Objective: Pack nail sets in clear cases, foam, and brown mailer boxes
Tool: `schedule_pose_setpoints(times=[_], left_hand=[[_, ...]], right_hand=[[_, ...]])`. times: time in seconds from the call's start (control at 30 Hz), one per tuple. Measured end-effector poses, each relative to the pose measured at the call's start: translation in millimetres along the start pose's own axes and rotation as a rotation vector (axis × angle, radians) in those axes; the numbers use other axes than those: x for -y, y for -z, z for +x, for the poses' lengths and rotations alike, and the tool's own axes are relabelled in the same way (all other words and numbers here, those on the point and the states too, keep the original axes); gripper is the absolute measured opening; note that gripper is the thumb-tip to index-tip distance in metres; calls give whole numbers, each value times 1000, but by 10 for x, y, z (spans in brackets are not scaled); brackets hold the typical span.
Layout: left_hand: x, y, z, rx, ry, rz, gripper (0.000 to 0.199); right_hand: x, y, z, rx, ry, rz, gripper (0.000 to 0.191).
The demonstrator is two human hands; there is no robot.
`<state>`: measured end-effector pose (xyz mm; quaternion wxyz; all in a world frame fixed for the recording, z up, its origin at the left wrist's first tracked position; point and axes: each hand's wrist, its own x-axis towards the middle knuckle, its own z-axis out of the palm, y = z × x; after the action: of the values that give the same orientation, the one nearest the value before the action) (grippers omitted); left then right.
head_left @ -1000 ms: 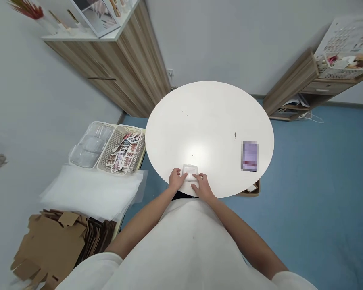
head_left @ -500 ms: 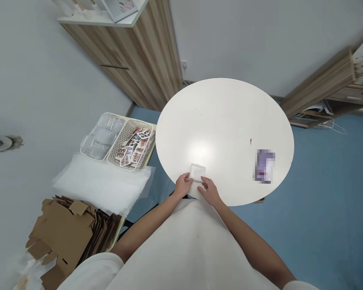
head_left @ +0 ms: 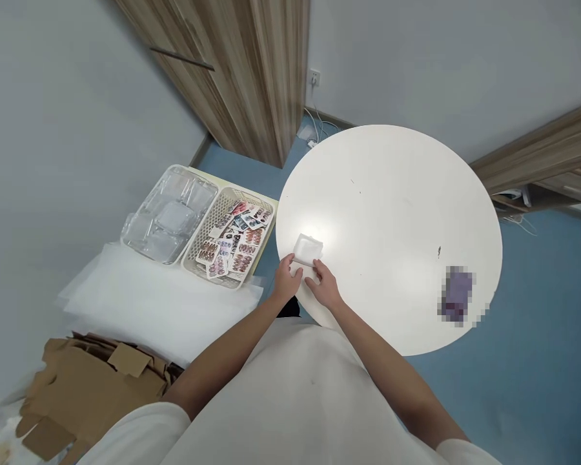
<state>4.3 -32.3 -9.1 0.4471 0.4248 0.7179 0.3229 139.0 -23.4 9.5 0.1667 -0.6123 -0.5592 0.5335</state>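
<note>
A small white translucent packet or box [head_left: 308, 249] lies on the round white table [head_left: 387, 194], close to its near left edge. My left hand [head_left: 286, 279] is at the packet's lower left corner, fingers apart, with the fingertips by its edge. At the lower right corner is my right hand [head_left: 323, 284], its thumb and fingers spread and a fingertip touching the edge. Neither hand is wrapped around the packet.
Left of the table, a basket [head_left: 188, 263] holds printed nail cards, beside a bin of clear boxes [head_left: 167, 216]. White sheets [head_left: 155, 303] and folded cardboard [head_left: 91, 387] lie nearer. A blurred purple item [head_left: 458, 296] rests on the table's right side.
The view has turned left, so the table appears further right and the baskets look larger. The packet sits slightly farther from my body, and both hands rest at its near edge.
</note>
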Motion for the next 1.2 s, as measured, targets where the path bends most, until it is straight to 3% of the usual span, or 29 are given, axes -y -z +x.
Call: schedule_pose_setpoints(times=[0.13, 0.27, 0.63, 0.77, 0.93, 1.07, 1.2], left_hand=[[-10, 159, 314, 0, -61, 38, 50], [-59, 222, 464, 13, -73, 48, 49], [-75, 153, 313, -37, -41, -22, 62], [-46, 189, -1, -40, 13, -52, 63], [98, 139, -623, -56, 97, -25, 49], [141, 109, -1140, -55, 144, -35, 39], [108, 234, -1534, -112, 173, -71, 36]], right_hand=[[220, -121, 280, -19, -3, -62, 66], [295, -145, 388, -26, -3, -105, 68], [208, -68, 276, 6, 33, 31, 74], [169, 109, 29, 34, 42, 97, 70], [-55, 331, -419, 56, 7, 102, 64], [-312, 341, -700, 88, -7, 102, 58], [-372, 264, -843, 186, 37, 135, 53]])
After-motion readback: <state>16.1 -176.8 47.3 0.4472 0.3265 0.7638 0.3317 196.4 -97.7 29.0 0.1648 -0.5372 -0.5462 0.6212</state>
